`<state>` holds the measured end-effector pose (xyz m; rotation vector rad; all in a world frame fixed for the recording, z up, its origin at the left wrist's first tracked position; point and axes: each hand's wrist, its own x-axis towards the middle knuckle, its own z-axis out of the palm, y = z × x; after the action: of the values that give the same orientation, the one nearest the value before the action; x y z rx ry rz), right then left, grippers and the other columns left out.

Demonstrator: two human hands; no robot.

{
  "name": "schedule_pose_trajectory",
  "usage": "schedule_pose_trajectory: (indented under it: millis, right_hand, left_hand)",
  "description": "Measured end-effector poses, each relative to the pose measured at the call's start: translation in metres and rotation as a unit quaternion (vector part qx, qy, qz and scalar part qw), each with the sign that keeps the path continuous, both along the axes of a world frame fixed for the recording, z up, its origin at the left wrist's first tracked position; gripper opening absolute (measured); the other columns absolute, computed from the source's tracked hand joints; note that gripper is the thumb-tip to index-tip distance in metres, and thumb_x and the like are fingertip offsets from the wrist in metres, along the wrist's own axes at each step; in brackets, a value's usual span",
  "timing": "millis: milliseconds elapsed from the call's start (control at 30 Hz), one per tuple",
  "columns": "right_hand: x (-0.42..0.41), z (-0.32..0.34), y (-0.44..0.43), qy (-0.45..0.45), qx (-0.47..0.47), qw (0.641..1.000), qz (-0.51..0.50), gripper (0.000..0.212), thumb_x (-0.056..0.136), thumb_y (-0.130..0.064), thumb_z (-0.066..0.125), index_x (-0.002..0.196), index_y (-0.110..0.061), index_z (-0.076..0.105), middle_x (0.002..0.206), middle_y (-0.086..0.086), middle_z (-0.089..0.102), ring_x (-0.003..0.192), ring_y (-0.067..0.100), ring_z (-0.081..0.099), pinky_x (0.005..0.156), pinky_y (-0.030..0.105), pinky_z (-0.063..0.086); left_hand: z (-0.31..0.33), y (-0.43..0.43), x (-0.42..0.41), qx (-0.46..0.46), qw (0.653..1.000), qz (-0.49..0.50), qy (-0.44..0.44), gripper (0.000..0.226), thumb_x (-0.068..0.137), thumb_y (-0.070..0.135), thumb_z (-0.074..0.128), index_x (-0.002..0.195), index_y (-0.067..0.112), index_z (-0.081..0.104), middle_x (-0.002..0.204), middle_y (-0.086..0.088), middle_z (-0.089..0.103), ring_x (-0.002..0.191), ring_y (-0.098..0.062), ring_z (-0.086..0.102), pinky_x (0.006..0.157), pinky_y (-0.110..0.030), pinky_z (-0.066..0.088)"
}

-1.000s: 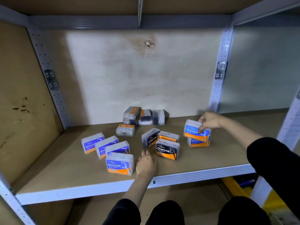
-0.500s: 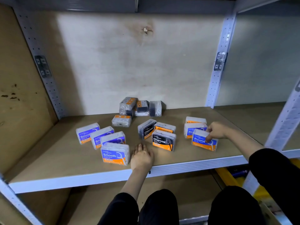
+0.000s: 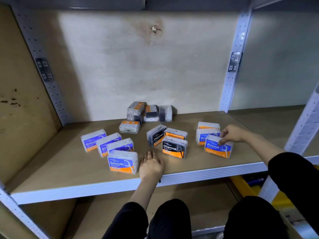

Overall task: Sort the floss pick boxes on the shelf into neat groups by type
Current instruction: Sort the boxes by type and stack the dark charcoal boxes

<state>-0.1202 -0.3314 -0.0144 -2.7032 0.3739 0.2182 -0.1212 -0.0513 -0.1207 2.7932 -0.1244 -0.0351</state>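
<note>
Floss pick boxes stand in groups on the brown shelf (image 3: 69, 163). Several blue "Smooth" boxes (image 3: 122, 162) sit at the left. Three black "Charcoal" boxes (image 3: 174, 147) are in the middle. Three "Round" boxes are at the right; my right hand (image 3: 231, 134) grips the top edge of the front Round box (image 3: 216, 149), which rests on the shelf. My left hand (image 3: 151, 165) lies flat and open on the shelf between the Smooth and Charcoal groups. A loose pile of unsorted boxes (image 3: 150, 112) leans at the back wall, with one more box (image 3: 129, 126) just before it.
The white metal front edge of the shelf (image 3: 207, 175) runs below my hands. Perforated uprights (image 3: 231, 75) stand at the back corners. A lower shelf (image 3: 103, 218) and yellow objects (image 3: 245, 187) show underneath at the right.
My right hand has carried the Round box from the top of the stack down to the shelf in front of the other two Round boxes. The left hand has stayed put.
</note>
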Motion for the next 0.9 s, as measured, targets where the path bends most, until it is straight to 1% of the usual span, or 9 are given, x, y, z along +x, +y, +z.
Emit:
schedule_pose_trajectory:
  millis: [233,333,433,500,567,633,733,800,900]
  right_hand:
    - [0.000,0.013,-0.001,-0.034,-0.009,0.999,0.014,0.029,0.076,-0.010,0.073,0.100,0.006,0.069,0.108,0.017,0.069,0.087,0.019,0.054,0.058,0.021,0.036]
    - [-0.003,0.020,0.006,-0.037,-0.005,0.999,0.022,0.028,0.076,-0.008,0.073,0.100,0.007,0.069,0.093,0.013,0.066,0.080,0.018,0.053,0.058,0.020,0.038]
    - [-0.001,0.025,0.014,-0.039,0.001,0.999,0.034,0.026,0.076,-0.008,0.073,0.098,0.004,0.069,0.088,0.013,0.065,0.072,0.017,0.055,0.072,0.026,0.045]
    - [0.001,0.029,0.020,-0.044,-0.012,0.998,0.049,0.024,0.074,-0.013,0.075,0.095,-0.003,0.071,0.092,0.015,0.071,0.075,0.017,0.059,0.081,0.031,0.049]
    - [0.003,0.034,0.027,-0.049,-0.030,0.996,0.064,0.021,0.072,-0.020,0.076,0.090,-0.012,0.072,0.096,0.013,0.074,0.077,0.016,0.061,0.086,0.035,0.052]
    - [0.002,0.041,0.037,-0.052,-0.035,0.995,0.075,0.020,0.072,-0.022,0.075,0.090,-0.014,0.072,0.096,0.011,0.074,0.074,0.015,0.059,0.079,0.034,0.052]
    - [0.002,0.051,0.055,-0.059,-0.011,0.994,0.090,0.023,0.077,-0.013,0.072,0.097,-0.003,0.070,0.084,0.010,0.065,0.061,0.009,0.053,0.061,0.023,0.044]
    - [0.005,0.057,0.064,-0.068,-0.001,0.992,0.104,0.023,0.077,-0.010,0.071,0.098,0.000,0.070,0.081,0.008,0.062,0.059,0.008,0.053,0.058,0.019,0.042]
    - [0.008,0.063,0.074,-0.079,0.008,0.989,0.122,0.023,0.078,-0.010,0.070,0.098,0.000,0.070,0.080,0.006,0.062,0.064,0.011,0.054,0.059,0.018,0.042]
  left_hand:
    - [0.002,0.000,-0.001,0.004,1.000,-0.003,0.010,0.055,0.100,0.031,0.025,0.149,0.006,0.019,0.158,-0.011,0.017,0.148,-0.025,0.012,0.120,-0.035,0.013]
    - [0.006,-0.001,0.000,0.012,0.999,-0.005,0.033,0.055,0.101,0.031,0.023,0.149,0.005,0.015,0.159,-0.010,0.013,0.148,-0.025,0.009,0.121,-0.036,0.011]
    - [0.014,-0.003,0.001,0.035,0.998,-0.005,0.060,0.055,0.101,0.029,0.021,0.149,0.003,0.015,0.159,-0.012,0.013,0.148,-0.026,0.010,0.120,-0.037,0.013]
    - [0.023,-0.003,0.001,0.049,0.996,-0.004,0.071,0.051,0.100,0.026,0.025,0.145,0.001,0.023,0.155,-0.015,0.023,0.144,-0.029,0.021,0.117,-0.039,0.021]
    - [0.033,-0.003,0.001,0.059,0.995,-0.007,0.079,0.046,0.099,0.022,0.030,0.140,0.002,0.035,0.147,-0.016,0.036,0.137,-0.031,0.035,0.111,-0.039,0.031]
    - [0.044,-0.002,0.002,0.060,0.995,-0.008,0.076,0.041,0.098,0.021,0.035,0.134,0.003,0.044,0.140,-0.015,0.046,0.130,-0.030,0.046,0.105,-0.037,0.039]
    - [0.061,-0.003,0.003,0.055,0.997,-0.012,0.056,0.038,0.094,0.019,0.040,0.128,0.004,0.051,0.135,-0.015,0.052,0.125,-0.031,0.051,0.100,-0.036,0.043]
    - [0.071,-0.003,0.005,0.048,0.998,-0.018,0.043,0.037,0.092,0.017,0.042,0.126,0.005,0.052,0.133,-0.015,0.053,0.123,-0.032,0.052,0.098,-0.036,0.044]
    - [0.088,-0.002,0.007,0.036,0.999,-0.025,0.016,0.036,0.092,0.020,0.043,0.121,0.004,0.056,0.128,-0.015,0.058,0.118,-0.032,0.056,0.094,-0.036,0.046]
